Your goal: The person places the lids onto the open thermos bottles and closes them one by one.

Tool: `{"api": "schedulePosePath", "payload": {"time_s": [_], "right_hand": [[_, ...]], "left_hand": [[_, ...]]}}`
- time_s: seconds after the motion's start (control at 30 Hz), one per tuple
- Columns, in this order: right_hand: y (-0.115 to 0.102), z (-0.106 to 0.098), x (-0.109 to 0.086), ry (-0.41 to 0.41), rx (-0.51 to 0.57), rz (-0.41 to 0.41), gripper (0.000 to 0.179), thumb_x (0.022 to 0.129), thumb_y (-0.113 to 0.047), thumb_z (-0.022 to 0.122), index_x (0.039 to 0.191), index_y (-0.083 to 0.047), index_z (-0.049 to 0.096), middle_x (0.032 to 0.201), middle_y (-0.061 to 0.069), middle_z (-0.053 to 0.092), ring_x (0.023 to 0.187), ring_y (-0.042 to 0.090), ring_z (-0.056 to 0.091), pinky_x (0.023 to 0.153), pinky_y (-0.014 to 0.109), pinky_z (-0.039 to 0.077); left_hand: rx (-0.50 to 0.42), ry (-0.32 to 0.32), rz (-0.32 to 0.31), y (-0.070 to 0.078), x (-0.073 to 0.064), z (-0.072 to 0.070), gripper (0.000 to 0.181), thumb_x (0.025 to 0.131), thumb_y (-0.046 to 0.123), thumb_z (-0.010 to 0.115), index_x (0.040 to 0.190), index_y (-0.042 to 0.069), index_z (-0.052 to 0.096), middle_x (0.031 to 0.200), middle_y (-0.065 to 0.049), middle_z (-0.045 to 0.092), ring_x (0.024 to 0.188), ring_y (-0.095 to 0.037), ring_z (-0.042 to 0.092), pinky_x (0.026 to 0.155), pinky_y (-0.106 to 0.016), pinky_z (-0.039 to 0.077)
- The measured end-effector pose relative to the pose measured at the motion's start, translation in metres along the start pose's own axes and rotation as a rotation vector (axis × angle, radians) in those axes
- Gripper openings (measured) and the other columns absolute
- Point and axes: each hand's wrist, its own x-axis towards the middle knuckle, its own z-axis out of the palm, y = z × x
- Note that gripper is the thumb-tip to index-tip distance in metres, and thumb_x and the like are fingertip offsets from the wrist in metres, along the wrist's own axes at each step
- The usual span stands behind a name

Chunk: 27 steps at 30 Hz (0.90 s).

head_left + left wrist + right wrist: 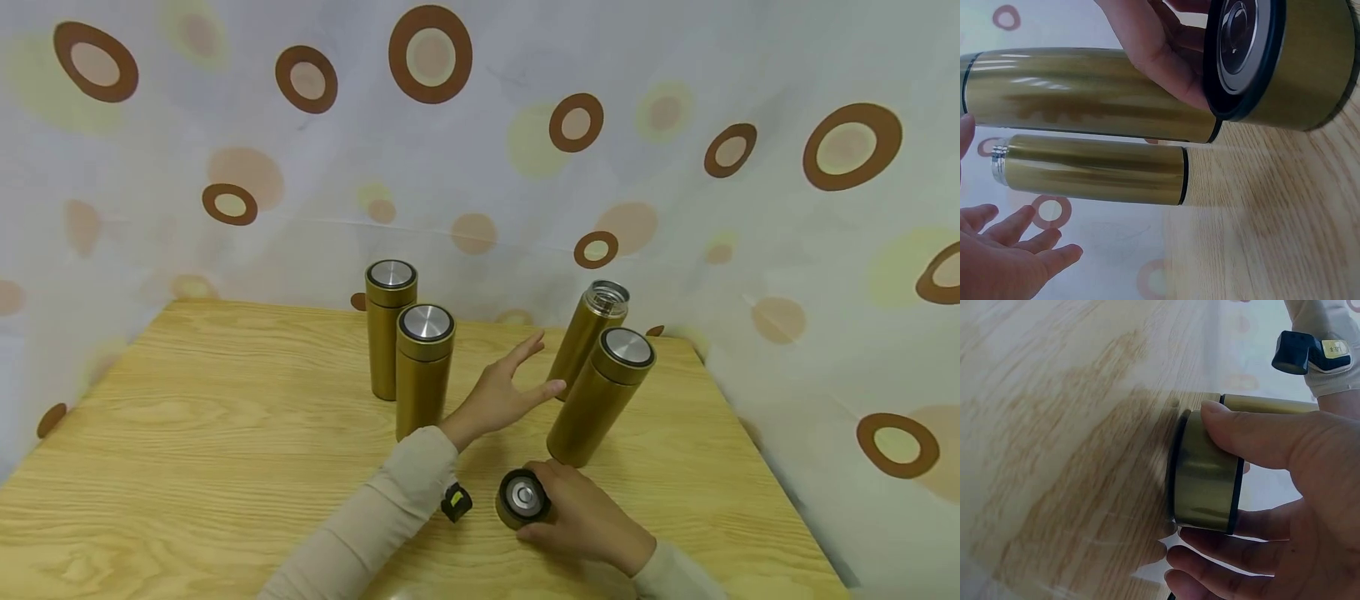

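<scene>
My right hand (588, 512) grips a gold flask lid (522, 497) between thumb and fingers, low at the table, its hollow underside facing up. In the right wrist view the thumb lies on the gold side of the lid (1207, 472). Farther forward, my left hand (501, 395) is spread, with its fingers extended and nothing held. It is nearest to a lidless gold flask (573, 346), whose steel threaded neck shows, and to a capped gold flask (588, 417) in front of it. The left wrist view shows a gap between those fingers and the lidless flask (1094, 170).
Two more capped gold flasks stand left of my left hand, one at the back (384, 350) and one nearer (422, 383). The wooden table (225, 417) meets a wall covering (465, 183) with a circle pattern. A black device (456, 502) sits at the left wrist.
</scene>
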Motion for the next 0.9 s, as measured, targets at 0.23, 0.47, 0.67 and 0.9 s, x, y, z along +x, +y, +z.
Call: {"api": "schedulePosePath", "payload": {"time_s": [0.23, 0.47, 0.67, 0.9], "right_hand": [[0.001, 0.002, 0.002, -0.003, -0.008, 0.01, 0.071, 0.073, -0.038, 0.083, 0.124, 0.003, 0.054, 0.113, 0.011, 0.061, 0.098, 0.022, 0.06, 0.083, 0.042, 0.053], [0.004, -0.001, 0.002, -0.016, 0.034, 0.004, 0.071, 0.075, -0.038, 0.082, 0.126, 0.004, 0.053, 0.118, 0.012, 0.061, 0.103, 0.024, 0.061, 0.087, 0.043, 0.052], [0.01, -0.01, -0.005, -0.03, 0.089, 0.008, 0.071, 0.077, -0.039, 0.08, 0.128, 0.003, 0.052, 0.122, 0.012, 0.06, 0.106, 0.024, 0.061, 0.089, 0.043, 0.052], [0.014, -0.026, -0.028, -0.033, 0.098, 0.0, 0.066, 0.077, -0.048, 0.077, 0.125, -0.009, 0.055, 0.119, -0.002, 0.061, 0.107, 0.016, 0.059, 0.089, 0.04, 0.052]], "left_hand": [[-0.012, 0.013, -0.01, 0.001, 0.003, -0.002, 0.073, 0.091, 0.045, 0.064, 0.152, 0.034, 0.025, 0.15, 0.004, 0.039, 0.141, -0.021, 0.031, 0.112, -0.051, 0.029], [-0.108, 0.06, -0.054, 0.013, 0.005, -0.003, 0.069, 0.093, 0.04, 0.062, 0.151, 0.026, 0.028, 0.15, -0.002, 0.039, 0.139, -0.023, 0.035, 0.111, -0.05, 0.032], [-0.112, 0.084, -0.065, 0.017, 0.012, 0.002, 0.068, 0.093, 0.042, 0.062, 0.151, 0.028, 0.03, 0.151, -0.001, 0.038, 0.139, -0.025, 0.035, 0.109, -0.051, 0.035], [-0.118, 0.127, -0.085, 0.018, 0.027, 0.006, 0.069, 0.092, 0.041, 0.063, 0.15, 0.025, 0.031, 0.151, -0.005, 0.038, 0.138, -0.027, 0.037, 0.108, -0.049, 0.037]]}}
